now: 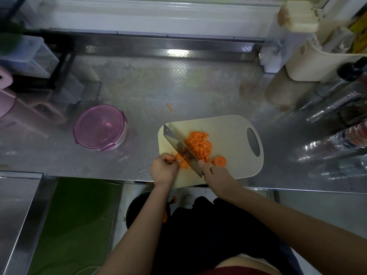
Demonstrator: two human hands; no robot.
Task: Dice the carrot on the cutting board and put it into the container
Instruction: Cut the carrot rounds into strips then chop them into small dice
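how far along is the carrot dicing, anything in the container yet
Done: a pile of diced carrot sits on the cutting board. In hand: the left hand holds a carrot piece beside the knife, which the right hand grips. Left: a round slice is uncut, and the container, purple lid on, looks empty.

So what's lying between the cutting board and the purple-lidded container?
Nothing: in the head view only bare steel counter separates the container from the cutting board.
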